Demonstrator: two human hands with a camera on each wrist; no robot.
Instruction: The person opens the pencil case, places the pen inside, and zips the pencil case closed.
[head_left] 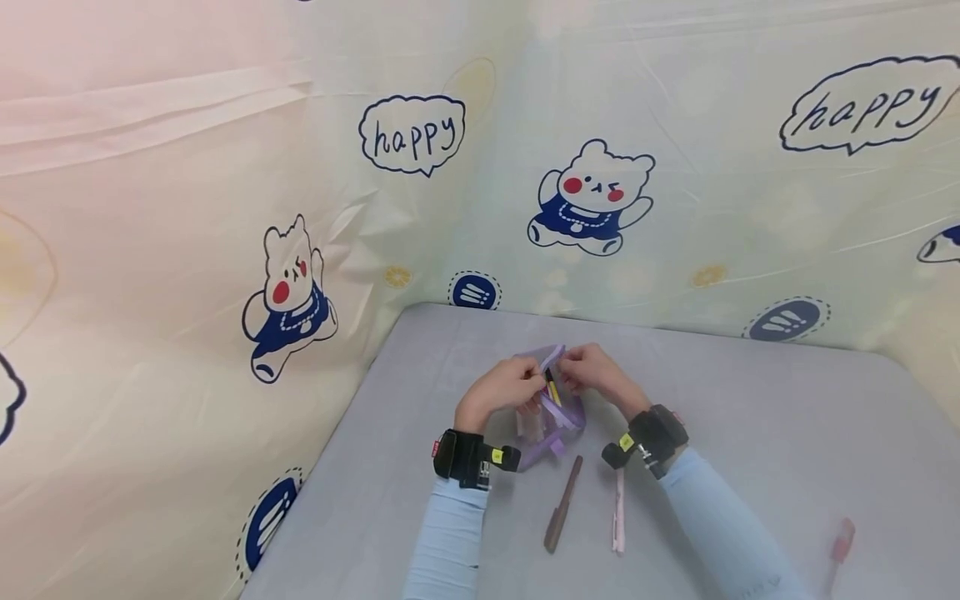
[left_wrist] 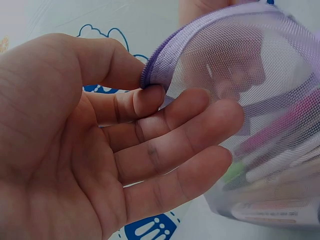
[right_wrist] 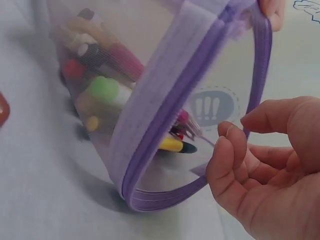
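Note:
A see-through mesh pencil case (head_left: 576, 412) with purple zipper trim stands unzipped between both hands. My left hand (head_left: 506, 385) pinches one side of the zipper edge (left_wrist: 167, 67) between thumb and index finger, its other fingers spread along the mesh. Across the opening, my right hand (head_left: 596, 372) pinches the opposite edge with thumb and fingertips, as the right wrist view shows. Inside the case lie several pens and markers, among them a yellow pen (right_wrist: 171, 144) with a dark tip, a green-capped marker (right_wrist: 104, 90) and a magenta pen (left_wrist: 280, 127).
On the grey tabletop (head_left: 420, 367), a brown pen (head_left: 564, 504) and a pale pink pen (head_left: 618, 512) lie in front of the case. Farther right is a pen with a reddish end (head_left: 842, 542). A printed cloth (head_left: 420, 217) hangs behind and at the left.

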